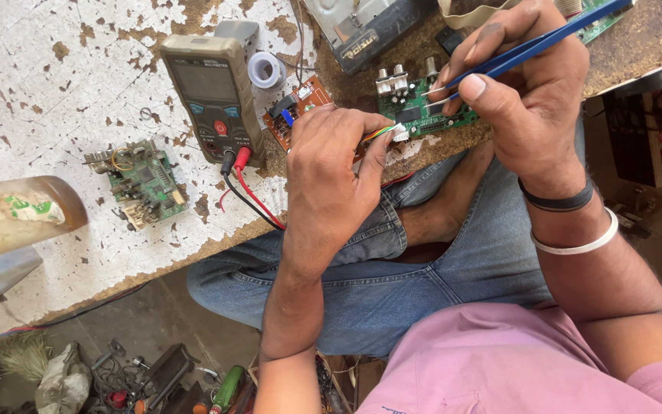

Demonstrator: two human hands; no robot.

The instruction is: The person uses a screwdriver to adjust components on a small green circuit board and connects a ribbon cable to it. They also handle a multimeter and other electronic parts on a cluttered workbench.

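My right hand (526, 92) pinches blue tweezers (545, 40), whose tips touch a green circuit board (423, 111) at the bench edge. My left hand (331, 176) grips a bundle of coloured wires with a small white connector (392, 134) beside that board. An orange-brown circuit board (300, 107) lies just left of my left hand, partly hidden by it.
A grey-brown multimeter (212, 96) with red and black leads (250, 195) lies on the chipped white bench (55, 84). Another green board (141, 182), a solder reel (267, 69), an amber bottle (17, 215) and a metal unit (362, 27) lie about. Tools clutter the floor (162, 376).
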